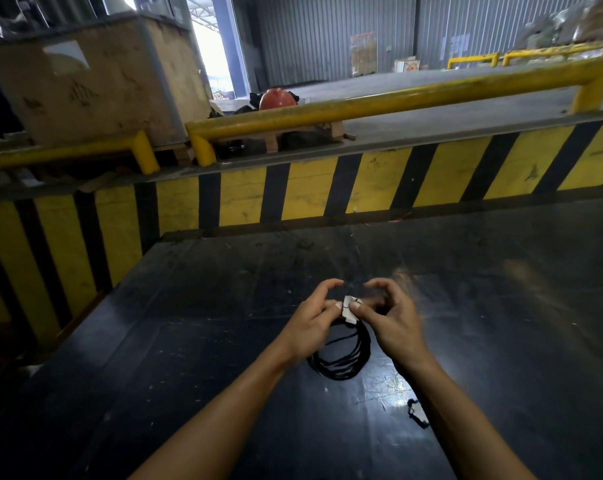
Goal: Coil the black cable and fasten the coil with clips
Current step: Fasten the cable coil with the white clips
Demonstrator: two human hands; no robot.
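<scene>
Centrally, both hands pinch a white clip on the coiled cable.

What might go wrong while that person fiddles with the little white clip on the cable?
The white clip is pinched only by fingertips of the left hand and right hand, so it might slip. The black cable coil hangs loose below and could spring apart. Another clip near the right forearm could get knocked.

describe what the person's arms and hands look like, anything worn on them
Both forearms are bare right down to the bottom edge of the picture: no sleeves in view. The left hand and right hand wear no gloves. No watch, bracelet or ring shows on either wrist or on the fingers that can be seen. The thumbnails look short and plain.
</scene>
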